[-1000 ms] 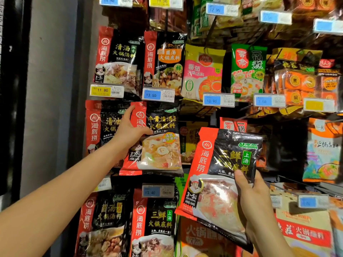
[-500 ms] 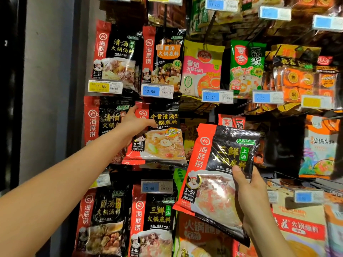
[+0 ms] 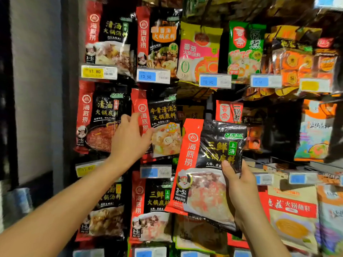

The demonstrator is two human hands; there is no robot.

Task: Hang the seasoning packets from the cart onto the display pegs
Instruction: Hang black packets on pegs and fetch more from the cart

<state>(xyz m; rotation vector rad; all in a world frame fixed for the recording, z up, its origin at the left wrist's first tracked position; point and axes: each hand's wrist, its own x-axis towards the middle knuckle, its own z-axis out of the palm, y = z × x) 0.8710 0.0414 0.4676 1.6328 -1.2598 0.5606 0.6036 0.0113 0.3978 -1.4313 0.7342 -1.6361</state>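
Grey wall [image 3: 33, 89] borders the left of a shop display hung three rows deep. Six red-black packets [image 3: 107, 39] hang at the display's left side in two columns of three, all upright, their edges close or overlapping. To their right the top row carries one yellow-pink packet [image 3: 199, 52], one green packet [image 3: 245, 49] and a cluster of orange packs [image 3: 297, 62] too blurred to count. Five price tags [image 3: 153, 76] run under that row: two yellow and three blue.

The left hand [image 3: 130, 138] reaches up to the centre packet [image 3: 163, 127], the middle one of the second column. Its thumb lies across the packet's lower front and its fingers curl at the red left edge, so it grips that edge.

A seventh red-black packet, the held packet [image 3: 207, 164], is in the right hand [image 3: 241, 191]. The thumb presses on its front near the right edge, and the fingers wrap behind it, out of sight. It is in the air in front of the display, just right of the centre packet, tilted with its top leaning right. Its lower left corner overlaps the bottom packet of the second column. One red packet [image 3: 229, 112] hangs behind its top edge. Farther right are one orange packet [image 3: 315, 130] and, below it, one yellow packet [image 3: 291, 225] with a red band.
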